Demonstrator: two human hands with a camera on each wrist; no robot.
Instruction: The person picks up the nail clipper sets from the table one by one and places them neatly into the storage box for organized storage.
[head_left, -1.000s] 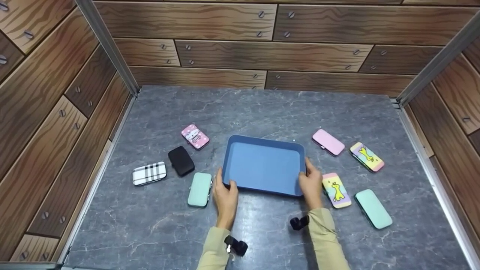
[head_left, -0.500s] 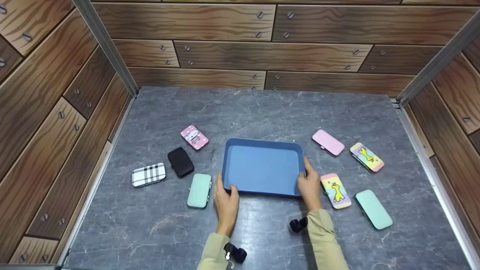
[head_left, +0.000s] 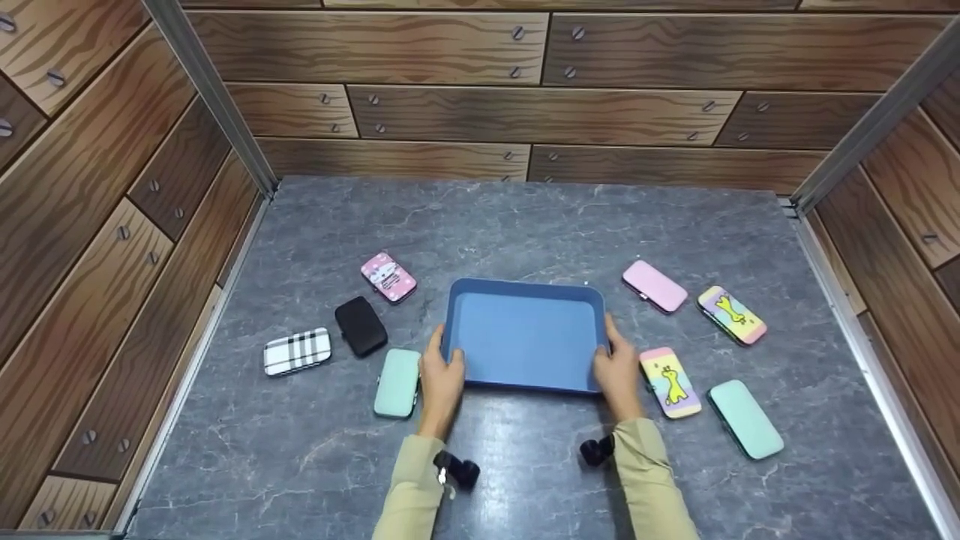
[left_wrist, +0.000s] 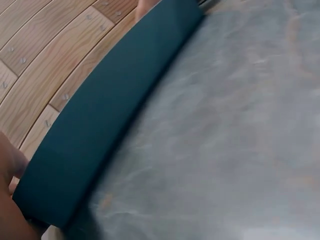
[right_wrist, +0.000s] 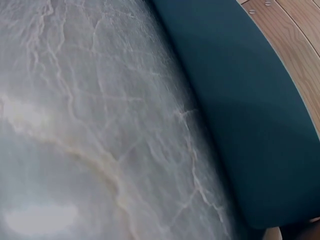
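Observation:
A shallow blue tray with raised walls and nothing inside sits mid-table in the head view. My left hand grips its left side near the front corner, thumb at the rim and fingers along the outer wall. On the opposite side my right hand holds the tray the same way. Close beside my left hand lies a mint-green case; a giraffe-print case is just right of my right hand. In both wrist views the tray's outer front wall looks dark teal, its lower edge close over the tabletop.
Left of the tray lie a pink patterned case, a black case and a plaid case. On the right are a plain pink case, another giraffe-print case and another mint-green case. Wood-patterned walls enclose the grey marbled table.
The tray has shifted slightly toward me and left, turning a little straighter. My left hand has moved slightly left and up along its side; my right hand keeps its hold.

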